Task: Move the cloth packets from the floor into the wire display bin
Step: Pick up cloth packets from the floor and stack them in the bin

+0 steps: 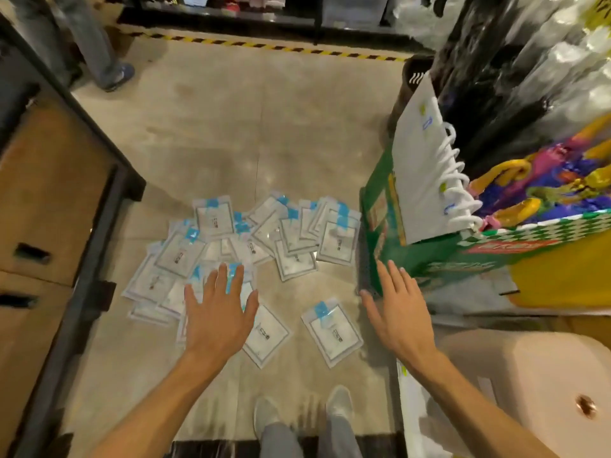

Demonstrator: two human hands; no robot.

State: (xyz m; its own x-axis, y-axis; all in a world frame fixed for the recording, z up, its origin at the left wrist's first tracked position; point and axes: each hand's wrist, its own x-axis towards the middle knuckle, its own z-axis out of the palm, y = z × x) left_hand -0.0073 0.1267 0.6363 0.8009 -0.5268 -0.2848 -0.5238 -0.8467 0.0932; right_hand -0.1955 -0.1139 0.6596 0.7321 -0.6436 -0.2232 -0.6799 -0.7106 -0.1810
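Observation:
Several flat clear cloth packets with blue tabs lie scattered in a pile on the concrete floor. One packet lies apart, near my feet, and another sits partly under my left hand. My left hand is stretched out over the pile's near edge with its fingers spread and straight, holding nothing. My right hand is extended with flat fingers next to the green box's corner, also empty. No wire display bin can be made out in this view.
A green patterned box with white paper bags and colourful bags stands on the right. Brown cardboard boxes on a dark rack line the left. A beige stool sits at lower right. Another person's legs stand at far left.

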